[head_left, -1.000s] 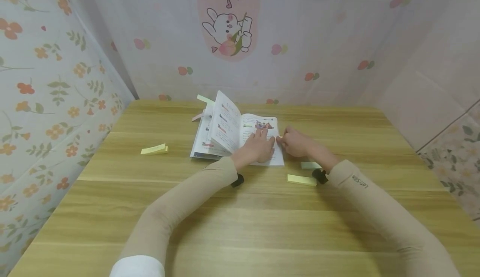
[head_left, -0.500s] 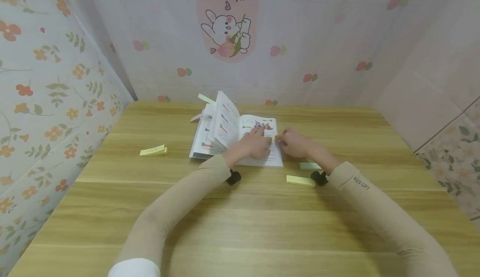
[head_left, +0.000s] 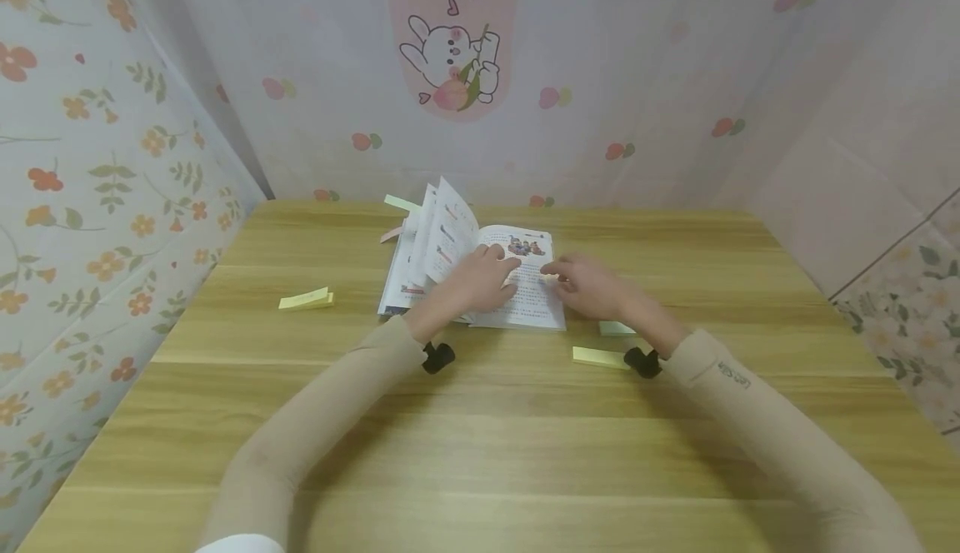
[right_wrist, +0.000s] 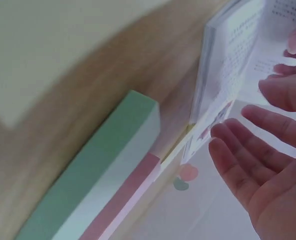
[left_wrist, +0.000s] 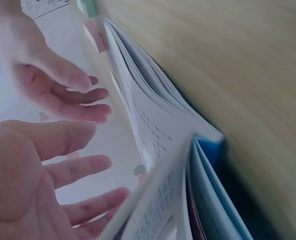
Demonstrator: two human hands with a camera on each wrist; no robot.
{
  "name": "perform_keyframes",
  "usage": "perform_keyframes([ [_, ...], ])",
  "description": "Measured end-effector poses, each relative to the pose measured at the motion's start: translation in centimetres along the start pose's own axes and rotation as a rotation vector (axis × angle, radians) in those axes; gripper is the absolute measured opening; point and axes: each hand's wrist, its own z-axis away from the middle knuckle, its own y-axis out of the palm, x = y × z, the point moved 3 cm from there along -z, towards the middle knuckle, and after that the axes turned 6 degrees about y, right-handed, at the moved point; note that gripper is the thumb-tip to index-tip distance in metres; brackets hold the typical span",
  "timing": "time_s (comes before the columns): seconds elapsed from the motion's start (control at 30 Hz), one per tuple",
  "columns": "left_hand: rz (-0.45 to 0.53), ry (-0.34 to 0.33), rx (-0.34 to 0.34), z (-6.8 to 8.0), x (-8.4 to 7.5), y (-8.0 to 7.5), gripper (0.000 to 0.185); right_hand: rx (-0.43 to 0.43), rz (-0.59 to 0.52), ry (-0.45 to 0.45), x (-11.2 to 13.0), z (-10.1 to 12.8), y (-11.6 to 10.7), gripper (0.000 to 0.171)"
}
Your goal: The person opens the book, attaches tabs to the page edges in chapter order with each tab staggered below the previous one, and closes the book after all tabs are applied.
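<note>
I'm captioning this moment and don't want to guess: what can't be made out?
Book: most print too small to read in the head view.
Green pad and pink pad: lower ends cut off by the right wrist view's bottom edge.
Left hand: lower fingers partly hidden by raised pages in the left wrist view.

1) Close-fitting beige left sleeve [head_left: 322, 420], reaching the wrist
2) White fabric [head_left: 243, 544] at its upper end
3) Matching beige right sleeve [head_left: 780, 428], small dark lettering [head_left: 733, 375] near the cuff
4) Small black device [head_left: 438, 358] at each wrist
</note>
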Motion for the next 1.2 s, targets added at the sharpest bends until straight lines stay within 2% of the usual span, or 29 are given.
perform_keyframes([
  [0.2, -0.034, -0.019, -0.045, 1.7, 0.9, -0.2, 0.048, 0.006, 0.034, -0.036, 0.3, 0.9, 0.3, 0.039],
  [0.4, -0.027, -0.024, -0.068, 3.4, 1.7, -0.5, 0.047, 0.066, 0.027, -0.011, 0.6, 1.8, 0.6, 0.048],
  [0.73, 0.055, -0.084, -0.079, 5.7, 3.5, -0.2, 0.051, 0.103, 0.051, 0.047, 0.7, 2.6, 1.0, 0.072],
  [1.0, 0.057, -0.096, -0.079, 7.2, 4.3, -0.1, 0.050, 0.091, 0.074, 0.037, 0.7, 2.7, 1.3, 0.074],
  [1.2, 0.081, -0.103, -0.070, 7.7, 5.0, 0.4, 0.047, 0.086, 0.071, 0.046, 0.6, 2.6, 1.5, 0.069],
])
